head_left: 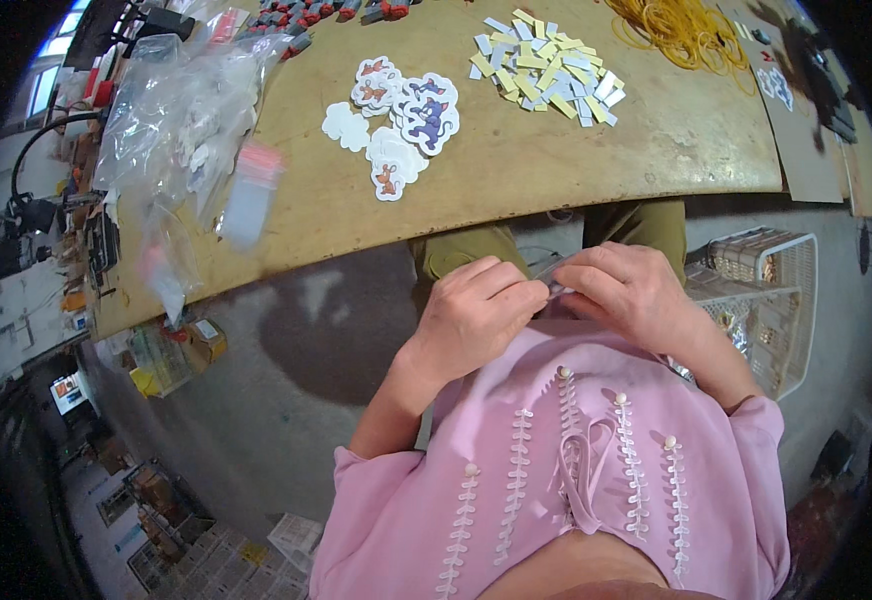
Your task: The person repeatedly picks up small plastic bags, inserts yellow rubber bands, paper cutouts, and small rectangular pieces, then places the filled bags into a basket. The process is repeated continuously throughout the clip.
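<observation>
Close together above my lap, just off the table's near edge, my left hand (pixel 478 312) and my right hand (pixel 624 292) pinch a small clear plastic bag (pixel 554 284). Most of the bag is hidden by the fingers, so what is inside it, if anything, does not show. Beyond the hands, cartoon cut-out stickers (pixel 428 114) lie in a loose pile on the table, some face up and some white side up. Left of them is a stack of clear resealable bags (pixel 250 200) with pink tops.
The worn table (pixel 576 165) also carries yellow and white strips (pixel 548 72), yellow rubber bands (pixel 684 38), small red and grey parts (pixel 301 14) and a large clear plastic bag (pixel 176 110). A white plastic crate (pixel 804 300) stands at right, a cardboard box (pixel 206 340) below the table's left.
</observation>
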Available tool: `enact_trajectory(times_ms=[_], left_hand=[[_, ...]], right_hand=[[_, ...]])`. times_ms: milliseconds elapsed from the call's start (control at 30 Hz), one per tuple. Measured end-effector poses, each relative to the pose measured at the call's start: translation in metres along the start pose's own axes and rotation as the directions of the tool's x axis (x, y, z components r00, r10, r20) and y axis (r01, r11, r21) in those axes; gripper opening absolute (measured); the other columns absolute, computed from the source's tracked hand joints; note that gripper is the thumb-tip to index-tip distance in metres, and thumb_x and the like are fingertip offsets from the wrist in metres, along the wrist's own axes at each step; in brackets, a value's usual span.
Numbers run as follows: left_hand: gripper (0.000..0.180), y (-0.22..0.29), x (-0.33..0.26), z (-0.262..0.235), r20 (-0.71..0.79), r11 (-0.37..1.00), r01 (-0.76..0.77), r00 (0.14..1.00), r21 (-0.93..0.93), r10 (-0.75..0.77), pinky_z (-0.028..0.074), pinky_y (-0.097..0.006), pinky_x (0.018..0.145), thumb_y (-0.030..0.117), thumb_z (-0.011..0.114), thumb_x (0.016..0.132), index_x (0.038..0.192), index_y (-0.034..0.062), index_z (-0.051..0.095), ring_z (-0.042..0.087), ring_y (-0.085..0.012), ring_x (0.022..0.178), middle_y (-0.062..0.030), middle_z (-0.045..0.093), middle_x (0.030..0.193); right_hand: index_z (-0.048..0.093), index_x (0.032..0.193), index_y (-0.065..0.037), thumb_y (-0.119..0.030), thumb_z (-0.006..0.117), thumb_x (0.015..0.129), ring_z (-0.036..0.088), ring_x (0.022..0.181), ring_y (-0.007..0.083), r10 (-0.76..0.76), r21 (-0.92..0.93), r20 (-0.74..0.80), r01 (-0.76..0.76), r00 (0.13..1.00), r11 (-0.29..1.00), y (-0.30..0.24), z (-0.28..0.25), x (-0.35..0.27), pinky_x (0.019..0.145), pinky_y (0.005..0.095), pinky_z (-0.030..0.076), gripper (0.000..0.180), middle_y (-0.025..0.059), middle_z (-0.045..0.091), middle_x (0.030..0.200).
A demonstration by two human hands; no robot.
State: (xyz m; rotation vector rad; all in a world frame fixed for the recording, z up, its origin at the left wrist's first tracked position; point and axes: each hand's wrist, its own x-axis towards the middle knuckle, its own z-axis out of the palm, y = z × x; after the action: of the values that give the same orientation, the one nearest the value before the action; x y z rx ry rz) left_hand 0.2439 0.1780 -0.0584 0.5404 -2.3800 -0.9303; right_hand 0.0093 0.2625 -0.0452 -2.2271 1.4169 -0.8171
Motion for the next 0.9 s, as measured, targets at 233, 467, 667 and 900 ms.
enact_trajectory(times_ms=[233,467,667,900], left_hand=[[0.016,-0.001,0.003,-0.021,0.009,0.999,0.043,0.999,-0.013,-0.042,0.056,-0.037,0.068,0.003,0.084,0.080,0.093,0.0082,0.076,0.070,-0.0262,0.076,-0.0070,0.072,0.086],[0.044,-0.050,0.049,-0.059,-0.256,0.856,0.106,0.966,0.507,0.032,0.055,-0.044,0.084,0.006,0.088,0.079,0.118,0.0091,0.070,0.067,-0.0332,0.092,-0.0084,0.072,0.099],[0.027,-0.077,0.066,-0.068,-0.228,0.891,0.288,0.949,0.351,-0.217,0.056,-0.042,0.086,0.009,0.087,0.081,0.105,0.0045,0.075,0.069,-0.0323,0.096,-0.0114,0.072,0.104],[0.012,-0.080,0.069,-0.067,-0.269,0.870,0.277,0.947,0.408,-0.176,0.057,-0.039,0.080,0.006,0.077,0.094,0.105,0.0054,0.078,0.073,-0.0306,0.087,-0.0128,0.076,0.099]], right_hand=[[0.070,0.104,-0.004,-0.007,0.075,0.075,0.067,0.097,0.0299,-0.067,0.156,0.012,0.065,0.998,0.986,0.006,0.004,0.000,0.080,0.0397,0.058,0.029,0.0091,0.067,0.099],[0.073,0.103,-0.002,-0.003,0.077,0.074,0.067,0.090,0.0301,0.008,0.097,-0.059,-0.003,0.998,0.995,0.010,0.017,-0.009,0.075,0.0389,0.058,0.029,0.0104,0.065,0.095],[0.072,0.101,-0.003,-0.004,0.076,0.075,0.065,0.090,0.0301,0.026,0.100,-0.058,-0.020,0.998,0.995,0.016,0.022,-0.014,0.076,0.0395,0.056,0.027,0.0102,0.063,0.093],[0.070,0.103,-0.005,-0.005,0.073,0.078,0.063,0.098,0.0293,0.050,0.128,-0.050,-0.043,0.997,0.991,0.018,0.025,-0.015,0.082,0.0395,0.054,0.025,0.0089,0.061,0.097]])
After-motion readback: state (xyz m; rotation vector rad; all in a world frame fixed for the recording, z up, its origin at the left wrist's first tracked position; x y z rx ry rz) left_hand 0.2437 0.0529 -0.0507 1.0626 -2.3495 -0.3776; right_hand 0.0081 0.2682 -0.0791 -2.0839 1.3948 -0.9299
